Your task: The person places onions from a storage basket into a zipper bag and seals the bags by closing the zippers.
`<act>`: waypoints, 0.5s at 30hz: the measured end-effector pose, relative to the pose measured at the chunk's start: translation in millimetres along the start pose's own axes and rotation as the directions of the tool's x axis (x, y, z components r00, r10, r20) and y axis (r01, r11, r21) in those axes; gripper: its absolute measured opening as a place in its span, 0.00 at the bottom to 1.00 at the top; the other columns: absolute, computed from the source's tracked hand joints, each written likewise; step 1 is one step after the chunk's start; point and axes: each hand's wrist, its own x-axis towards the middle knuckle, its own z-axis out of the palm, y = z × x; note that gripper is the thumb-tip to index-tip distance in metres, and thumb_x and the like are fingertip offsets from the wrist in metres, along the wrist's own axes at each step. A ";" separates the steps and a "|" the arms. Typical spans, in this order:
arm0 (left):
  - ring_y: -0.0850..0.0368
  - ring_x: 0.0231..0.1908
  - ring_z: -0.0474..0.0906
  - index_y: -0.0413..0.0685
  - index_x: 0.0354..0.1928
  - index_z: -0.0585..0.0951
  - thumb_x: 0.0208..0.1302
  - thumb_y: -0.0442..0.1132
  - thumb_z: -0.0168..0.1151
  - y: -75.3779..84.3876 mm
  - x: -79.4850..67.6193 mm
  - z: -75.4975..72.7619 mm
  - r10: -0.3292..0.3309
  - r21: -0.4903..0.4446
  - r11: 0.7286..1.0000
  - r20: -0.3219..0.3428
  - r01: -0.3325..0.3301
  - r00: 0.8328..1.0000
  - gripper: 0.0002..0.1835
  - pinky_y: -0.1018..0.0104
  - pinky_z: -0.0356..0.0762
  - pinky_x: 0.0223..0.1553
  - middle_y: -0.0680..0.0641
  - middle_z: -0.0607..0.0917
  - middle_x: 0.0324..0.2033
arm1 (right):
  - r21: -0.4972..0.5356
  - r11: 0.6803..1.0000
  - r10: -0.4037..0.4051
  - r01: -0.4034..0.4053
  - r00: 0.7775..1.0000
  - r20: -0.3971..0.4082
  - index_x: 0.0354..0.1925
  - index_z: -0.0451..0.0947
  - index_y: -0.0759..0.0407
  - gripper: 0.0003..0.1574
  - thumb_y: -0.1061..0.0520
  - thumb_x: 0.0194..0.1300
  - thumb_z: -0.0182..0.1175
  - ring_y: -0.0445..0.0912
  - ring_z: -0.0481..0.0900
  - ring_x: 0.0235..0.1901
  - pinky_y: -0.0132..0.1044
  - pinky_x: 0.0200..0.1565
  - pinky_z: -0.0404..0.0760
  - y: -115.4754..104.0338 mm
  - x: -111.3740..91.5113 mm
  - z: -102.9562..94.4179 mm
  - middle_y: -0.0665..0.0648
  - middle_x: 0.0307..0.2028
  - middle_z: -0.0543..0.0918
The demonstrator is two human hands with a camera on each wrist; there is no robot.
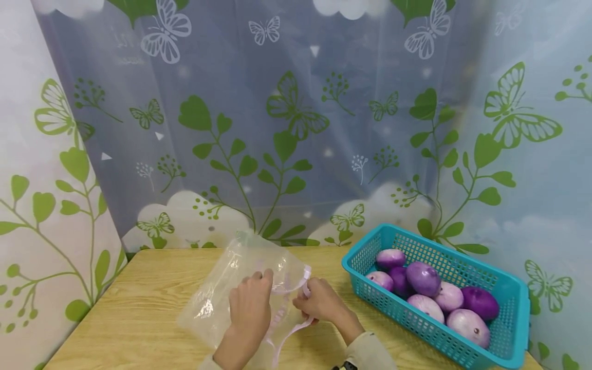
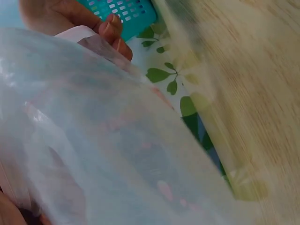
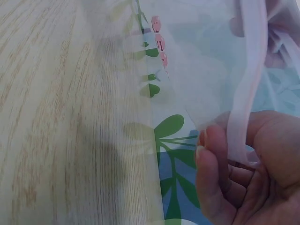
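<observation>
A clear plastic bag (image 1: 217, 293) with a pale pink band along its mouth and pink printing hangs between both hands over the table. My left hand (image 1: 250, 306) grips the bag with curled fingers, partly veiled by plastic in the right wrist view. To its right, my right hand (image 1: 321, 300) holds the pink band (image 3: 248, 84), its fingers curled around the edge of the mouth. In the left wrist view the bag's film covers much of the picture, and the right fingers (image 2: 110, 30) show past its upper edge.
At the right of the wooden table (image 1: 157, 288) stands a turquoise perforated basket (image 1: 520, 318), set at a slant. Several round, purple and whitish-lilac vegetables or fruits (image 1: 423, 279) lie in it. A curtain (image 1: 296, 154) printed with leaves and butterflies hangs behind the table.
</observation>
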 end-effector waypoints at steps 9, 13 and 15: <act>0.58 0.14 0.65 0.48 0.19 0.73 0.34 0.16 0.72 -7.0 5.8 -3.9 0.012 0.097 0.995 -0.203 0.008 0.979 0.22 0.71 0.58 0.09 0.53 0.76 0.16 | 0.034 0.994 0.101 -0.102 0.994 0.027 0.25 0.75 0.61 0.07 0.67 0.57 0.61 0.37 0.72 0.08 0.31 0.13 0.80 1.8 -1.3 0.6 0.48 0.11 0.74; 0.61 0.15 0.58 0.47 0.17 0.73 0.36 0.13 0.70 -11.4 7.4 -10.0 -0.005 0.048 0.999 -0.206 0.016 0.978 0.22 0.75 0.51 0.11 0.51 0.77 0.17 | 0.010 0.994 0.113 -0.113 0.993 0.032 0.26 0.74 0.63 0.06 0.67 0.58 0.61 0.37 0.72 0.08 0.31 0.13 0.81 2.4 -1.6 1.1 0.50 0.11 0.76; 0.62 0.15 0.59 0.46 0.18 0.75 0.38 0.13 0.69 -12.3 7.4 -13.3 -0.024 0.002 1.000 -0.155 0.024 0.988 0.20 0.76 0.52 0.12 0.49 0.79 0.19 | 0.004 0.995 0.103 -0.103 0.994 0.032 0.26 0.75 0.62 0.07 0.66 0.59 0.62 0.37 0.72 0.08 0.33 0.13 0.82 2.4 -1.2 1.1 0.51 0.11 0.77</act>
